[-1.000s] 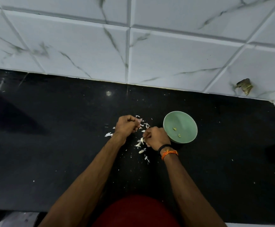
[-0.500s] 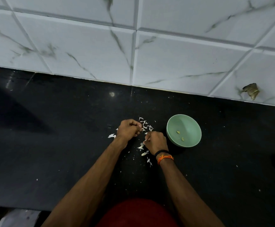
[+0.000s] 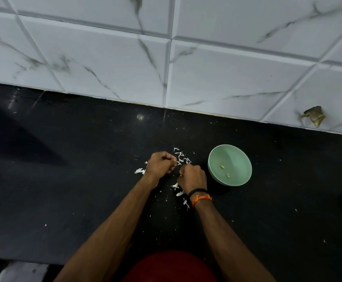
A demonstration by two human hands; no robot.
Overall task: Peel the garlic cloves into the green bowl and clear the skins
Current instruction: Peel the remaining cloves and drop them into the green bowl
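A green bowl (image 3: 239, 159) stands on the black countertop (image 3: 84, 169), right of my hands, with two peeled garlic cloves (image 3: 222, 166) inside. My left hand (image 3: 160, 164) and my right hand (image 3: 193, 177) are curled close together just left of the bowl. Their fingertips pinch a small garlic clove between them, and the fingers hide most of it. White garlic skins (image 3: 180, 156) lie scattered behind, beside and under both hands. My right wrist, wearing black and orange bands, is a short gap from the bowl's near-left rim.
A white marble-tiled wall (image 3: 217, 78) rises at the back of the counter. A brownish scrap (image 3: 314, 118) sticks to the tiles at the far right. Small white flecks dot the counter. The counter's front edge runs near my body.
Both hands stay together over the skins with only small finger movements. The camera has shifted a little, so hands and bowl sit slightly lower and more to the right in view.
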